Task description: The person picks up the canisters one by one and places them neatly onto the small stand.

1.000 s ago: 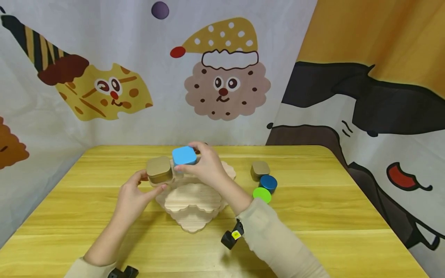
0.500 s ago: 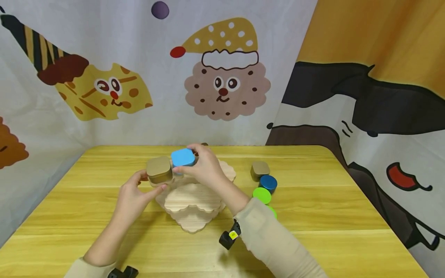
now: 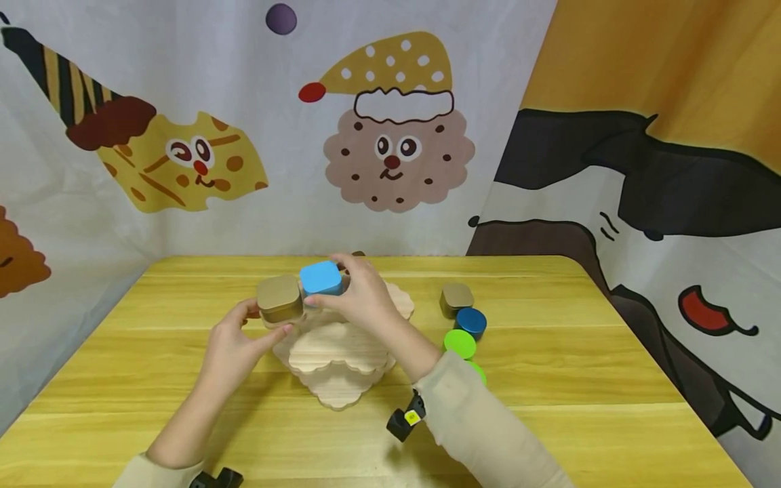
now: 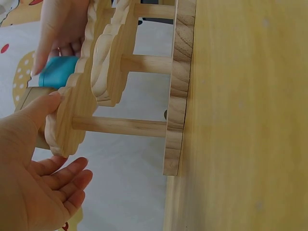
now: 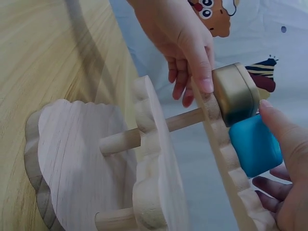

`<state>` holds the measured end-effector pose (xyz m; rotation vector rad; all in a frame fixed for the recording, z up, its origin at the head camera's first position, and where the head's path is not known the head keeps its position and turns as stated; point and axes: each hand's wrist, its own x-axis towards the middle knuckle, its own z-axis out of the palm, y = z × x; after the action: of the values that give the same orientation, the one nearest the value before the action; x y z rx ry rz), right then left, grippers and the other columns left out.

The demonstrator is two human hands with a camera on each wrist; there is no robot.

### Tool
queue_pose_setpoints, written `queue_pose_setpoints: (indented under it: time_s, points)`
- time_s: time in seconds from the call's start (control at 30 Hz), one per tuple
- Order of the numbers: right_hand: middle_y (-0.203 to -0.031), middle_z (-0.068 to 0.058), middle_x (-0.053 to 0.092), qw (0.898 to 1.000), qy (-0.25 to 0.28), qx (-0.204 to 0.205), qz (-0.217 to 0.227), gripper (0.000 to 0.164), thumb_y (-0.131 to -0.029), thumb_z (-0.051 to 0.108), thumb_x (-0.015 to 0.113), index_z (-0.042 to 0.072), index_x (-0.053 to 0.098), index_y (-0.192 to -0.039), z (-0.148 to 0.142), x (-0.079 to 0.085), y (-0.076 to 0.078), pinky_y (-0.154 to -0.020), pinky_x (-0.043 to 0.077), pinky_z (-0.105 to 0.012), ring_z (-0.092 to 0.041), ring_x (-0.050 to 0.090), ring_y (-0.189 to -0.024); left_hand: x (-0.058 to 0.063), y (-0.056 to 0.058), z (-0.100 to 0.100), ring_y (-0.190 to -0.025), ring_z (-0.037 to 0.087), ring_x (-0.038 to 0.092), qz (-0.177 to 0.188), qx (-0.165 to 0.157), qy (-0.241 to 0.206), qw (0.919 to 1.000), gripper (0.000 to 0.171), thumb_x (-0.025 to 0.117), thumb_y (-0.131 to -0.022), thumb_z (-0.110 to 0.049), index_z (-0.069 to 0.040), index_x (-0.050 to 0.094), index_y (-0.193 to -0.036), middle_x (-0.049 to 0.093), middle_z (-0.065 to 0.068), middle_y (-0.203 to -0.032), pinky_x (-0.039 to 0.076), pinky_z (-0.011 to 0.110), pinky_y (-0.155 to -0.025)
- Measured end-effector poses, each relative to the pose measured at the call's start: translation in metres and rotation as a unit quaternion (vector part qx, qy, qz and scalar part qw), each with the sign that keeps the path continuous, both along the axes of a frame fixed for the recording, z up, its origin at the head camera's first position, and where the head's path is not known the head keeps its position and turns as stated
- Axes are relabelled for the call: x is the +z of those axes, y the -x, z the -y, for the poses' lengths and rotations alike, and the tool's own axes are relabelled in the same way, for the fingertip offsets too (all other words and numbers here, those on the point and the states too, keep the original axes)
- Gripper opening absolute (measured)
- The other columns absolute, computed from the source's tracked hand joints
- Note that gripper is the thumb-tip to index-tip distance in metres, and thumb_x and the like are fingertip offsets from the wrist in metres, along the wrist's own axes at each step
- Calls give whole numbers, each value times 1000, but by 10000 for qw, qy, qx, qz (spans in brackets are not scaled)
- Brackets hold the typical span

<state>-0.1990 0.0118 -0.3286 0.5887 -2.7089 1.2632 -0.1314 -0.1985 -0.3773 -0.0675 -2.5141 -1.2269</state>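
In the head view a tiered wooden stand (image 3: 338, 356) with scalloped shelves stands on the table. A gold rounded-square tin (image 3: 279, 297) sits at the left end of its top shelf (image 4: 67, 115). My left hand (image 3: 234, 342) grips that shelf's edge beside the gold tin, thumb above and index finger below; the other fingers stay loose. My right hand (image 3: 365, 295) pinches a blue rounded-square tin (image 3: 321, 278) between thumb and fingers. In the right wrist view the blue tin (image 5: 256, 146) is at the top shelf, right beside the gold tin (image 5: 236, 94).
Right of the stand are another gold tin (image 3: 456, 299), a round dark blue tin (image 3: 471, 322) and a round green-topped one (image 3: 460, 343). A second green top (image 3: 478, 372) is partly behind the right sleeve. A printed curtain (image 3: 244, 230) hangs behind the table (image 3: 579, 379).
My right hand has shifted slightly left and down with the blue tin, toward the shelf. A second green top has come into sight beside the right sleeve. My left hand stays put.
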Motion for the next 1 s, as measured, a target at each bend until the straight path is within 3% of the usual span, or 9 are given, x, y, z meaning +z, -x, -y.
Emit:
queue_pose_setpoints:
  time_s: [0.3,0.57,0.77,1.0]
  points:
    - [-132,2,53,9992,398,77,-74,83,-70,53,80,20,49,-139,-21,15,-20,-97,41,-43,-18,46,-122,-1,-1,0,-106,39,52,-15,7,-26,10000,67,80,-79,-36,6,54,-124,59,21,-111,42,56,-86]
    - [-133,9,52,9979,627,30,-153,73,-72,43,83,24,52,-136,-50,24,-38,-100,38,-43,-15,45,-123,1,-2,-1,-107,39,52,98,28,-39,9999,69,80,-78,-36,6,53,-125,58,22,-112,41,56,-87]
    - [-132,9,51,9970,637,221,-369,71,-74,40,83,23,53,-135,-76,19,-47,-99,39,-47,-18,46,-123,1,-1,0,-107,40,52,106,31,-21,9999,67,80,-79,-34,6,53,-125,58,22,-112,41,56,-87]
    - [-131,4,54,9967,286,286,-706,70,-72,35,85,17,54,-133,-110,6,-51,-98,40,-46,-17,48,-121,3,-1,0,-106,40,52,120,-1,-12,9999,66,80,-79,-33,7,53,-124,58,23,-112,41,57,-87]
